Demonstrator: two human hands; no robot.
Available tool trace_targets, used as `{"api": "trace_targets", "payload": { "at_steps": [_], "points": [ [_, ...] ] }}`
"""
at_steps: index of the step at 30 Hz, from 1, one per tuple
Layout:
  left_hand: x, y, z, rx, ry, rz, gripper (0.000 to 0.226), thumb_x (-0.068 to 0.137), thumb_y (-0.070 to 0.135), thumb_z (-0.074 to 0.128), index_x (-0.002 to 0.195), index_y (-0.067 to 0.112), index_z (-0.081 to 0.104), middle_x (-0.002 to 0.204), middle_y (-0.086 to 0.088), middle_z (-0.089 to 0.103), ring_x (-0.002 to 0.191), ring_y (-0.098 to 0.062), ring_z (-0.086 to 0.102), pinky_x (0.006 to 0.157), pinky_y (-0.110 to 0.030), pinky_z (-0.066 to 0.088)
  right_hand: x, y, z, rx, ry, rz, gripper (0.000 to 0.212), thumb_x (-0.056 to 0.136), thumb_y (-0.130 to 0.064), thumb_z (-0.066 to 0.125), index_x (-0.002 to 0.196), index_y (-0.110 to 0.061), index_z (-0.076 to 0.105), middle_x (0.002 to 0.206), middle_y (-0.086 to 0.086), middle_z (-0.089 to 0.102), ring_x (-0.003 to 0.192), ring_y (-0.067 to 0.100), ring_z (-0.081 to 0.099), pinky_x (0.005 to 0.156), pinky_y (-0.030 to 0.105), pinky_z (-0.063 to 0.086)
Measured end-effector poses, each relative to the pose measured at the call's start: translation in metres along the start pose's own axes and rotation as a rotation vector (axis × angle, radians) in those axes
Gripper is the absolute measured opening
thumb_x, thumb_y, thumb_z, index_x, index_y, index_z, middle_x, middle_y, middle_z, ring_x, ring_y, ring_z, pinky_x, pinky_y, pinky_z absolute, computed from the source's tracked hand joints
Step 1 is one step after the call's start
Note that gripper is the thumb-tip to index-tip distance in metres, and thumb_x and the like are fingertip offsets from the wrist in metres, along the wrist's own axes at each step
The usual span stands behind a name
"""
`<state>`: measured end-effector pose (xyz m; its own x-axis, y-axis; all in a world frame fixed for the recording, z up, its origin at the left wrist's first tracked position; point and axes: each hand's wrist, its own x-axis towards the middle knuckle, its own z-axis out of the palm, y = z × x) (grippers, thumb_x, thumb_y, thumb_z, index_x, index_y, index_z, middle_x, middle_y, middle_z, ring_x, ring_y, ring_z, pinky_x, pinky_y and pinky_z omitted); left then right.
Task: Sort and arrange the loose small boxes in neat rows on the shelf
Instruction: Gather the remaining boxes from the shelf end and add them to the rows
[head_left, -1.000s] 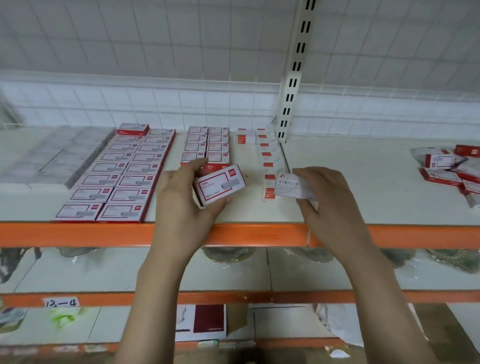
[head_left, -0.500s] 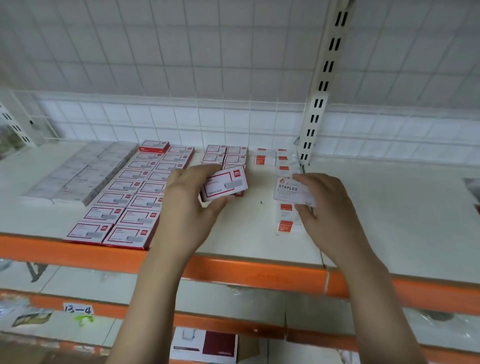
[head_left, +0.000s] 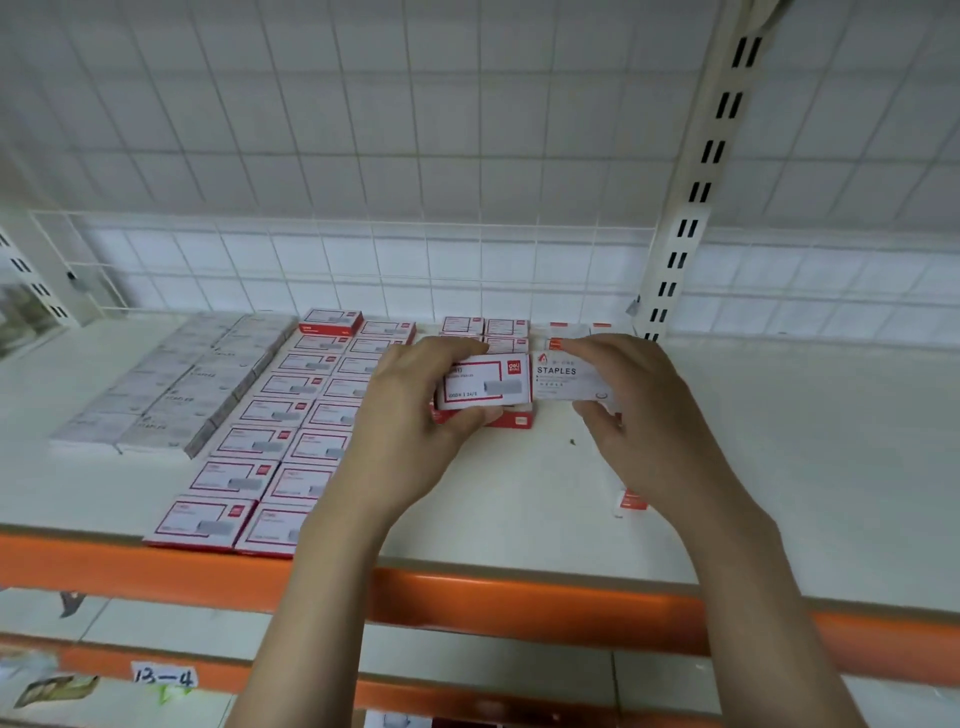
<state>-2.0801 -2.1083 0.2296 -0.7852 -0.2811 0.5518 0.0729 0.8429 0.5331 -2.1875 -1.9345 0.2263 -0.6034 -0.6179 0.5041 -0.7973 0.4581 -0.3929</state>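
My left hand (head_left: 400, 431) grips a red-and-white staple box (head_left: 485, 382) just above the white shelf (head_left: 779, 441). My right hand (head_left: 654, 415) pinches a white box marked STAPLES (head_left: 566, 376), held side by side against the red-and-white one. Under the held boxes lies a short column of red-and-white boxes (head_left: 485, 327), partly hidden by my hands. Left of it run two long neat rows of red-and-white boxes (head_left: 270, 447). A column of small white-and-red boxes (head_left: 631, 501) is mostly hidden behind my right hand.
Grey-white boxes (head_left: 171, 384) lie in rows at the shelf's far left. A slotted upright post (head_left: 696, 197) rises at the back right, with wire grid behind. The orange front beam (head_left: 519, 603) borders the shelf; a lower shelf bears a label reading 13-4 (head_left: 163, 678).
Both hands moved toward the back of the shelf and came together, so the two held boxes now sit side by side. The camera shifted left and closer.
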Motion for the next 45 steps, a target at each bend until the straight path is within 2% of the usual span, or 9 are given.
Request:
{"api": "trace_targets", "payload": {
  "at_steps": [4,7,12,15,19,23,30,35,45],
  "points": [
    [0.004,-0.031,-0.025,-0.002,-0.056,0.072,0.047,0.07,0.029,0.064,0.115,0.015,0.06,0.106,0.014,0.054,0.096,-0.002,0.039,0.085,0.0,0.023,0.012,-0.028,0.022,-0.006,-0.008,0.018,0.05,0.081,0.002,0.06,0.126,-0.018,0.053,0.122,-0.003,0.052,0.115,0.006,0.035,0.09,-0.006,0.013],
    [0.004,-0.065,-0.054,0.027,-0.112,0.11,0.047,0.072,0.035,0.06,0.114,0.014,0.06,0.109,0.004,0.061,0.1,-0.013,0.047,0.087,-0.012,0.028,0.019,-0.06,0.046,-0.031,0.005,0.026,0.052,0.08,0.002,0.061,0.127,-0.017,0.053,0.124,0.001,0.053,0.115,0.008,0.035,0.092,-0.006,0.009],
    [-0.006,-0.117,-0.104,0.034,-0.147,0.104,0.048,0.074,0.04,0.062,0.114,0.015,0.061,0.113,-0.001,0.054,0.107,-0.013,0.042,0.09,-0.012,0.026,0.033,-0.119,0.083,-0.049,0.003,0.018,0.056,0.075,0.006,0.063,0.125,-0.016,0.055,0.122,0.005,0.057,0.116,0.012,0.037,0.098,0.005,0.014],
    [-0.013,-0.146,-0.124,0.039,-0.135,0.089,0.05,0.073,0.038,0.064,0.118,0.018,0.061,0.108,0.007,0.045,0.105,-0.015,0.041,0.089,-0.016,0.027,0.038,-0.15,0.102,-0.06,-0.007,0.06,0.056,0.077,0.005,0.062,0.127,-0.017,0.054,0.124,0.005,0.056,0.117,0.014,0.038,0.098,0.011,0.018],
    [-0.021,-0.175,-0.147,-0.001,-0.102,0.123,0.05,0.073,0.046,0.058,0.115,0.019,0.063,0.103,0.014,0.046,0.097,-0.008,0.036,0.085,-0.006,0.023,0.043,-0.182,0.123,-0.084,-0.025,0.087,0.056,0.077,0.005,0.063,0.128,-0.016,0.054,0.125,0.004,0.055,0.119,0.016,0.04,0.096,0.005,0.014],
    [-0.026,-0.196,-0.157,0.02,-0.074,0.126,0.048,0.075,0.05,0.054,0.115,0.024,0.064,0.103,0.015,0.052,0.095,-0.007,0.03,0.078,-0.018,0.022,0.047,-0.201,0.133,-0.109,-0.038,0.097,0.055,0.075,0.006,0.064,0.126,-0.013,0.055,0.123,0.006,0.057,0.118,0.023,0.044,0.096,0.006,0.015],
    [0.001,-0.195,-0.147,0.021,-0.158,0.132,0.044,0.084,0.024,0.065,0.126,0.016,0.054,0.12,0.001,0.056,0.106,-0.021,0.036,0.084,-0.015,0.018,0.045,-0.202,0.12,-0.165,-0.02,0.132,0.055,0.072,0.009,0.064,0.123,-0.012,0.057,0.119,0.007,0.059,0.113,0.025,0.048,0.093,0.008,0.019],
    [0.066,-0.182,-0.112,0.172,-0.34,0.128,0.049,0.089,0.032,0.059,0.134,0.015,0.045,0.129,-0.003,0.045,0.119,-0.026,0.035,0.1,-0.027,0.022,0.037,-0.187,0.102,-0.226,0.019,0.197,0.052,0.074,0.003,0.067,0.123,-0.012,0.057,0.117,0.008,0.06,0.111,0.025,0.051,0.092,0.009,0.021],
    [0.118,-0.182,-0.04,0.347,-0.551,0.104,0.051,0.091,0.037,0.055,0.134,0.011,0.045,0.131,-0.011,0.042,0.121,-0.027,0.037,0.103,-0.034,0.027,0.029,-0.159,0.086,-0.223,0.069,0.257,0.048,0.076,0.002,0.065,0.121,-0.013,0.058,0.117,0.006,0.06,0.112,0.027,0.051,0.093,0.017,0.029]
  ]
}}
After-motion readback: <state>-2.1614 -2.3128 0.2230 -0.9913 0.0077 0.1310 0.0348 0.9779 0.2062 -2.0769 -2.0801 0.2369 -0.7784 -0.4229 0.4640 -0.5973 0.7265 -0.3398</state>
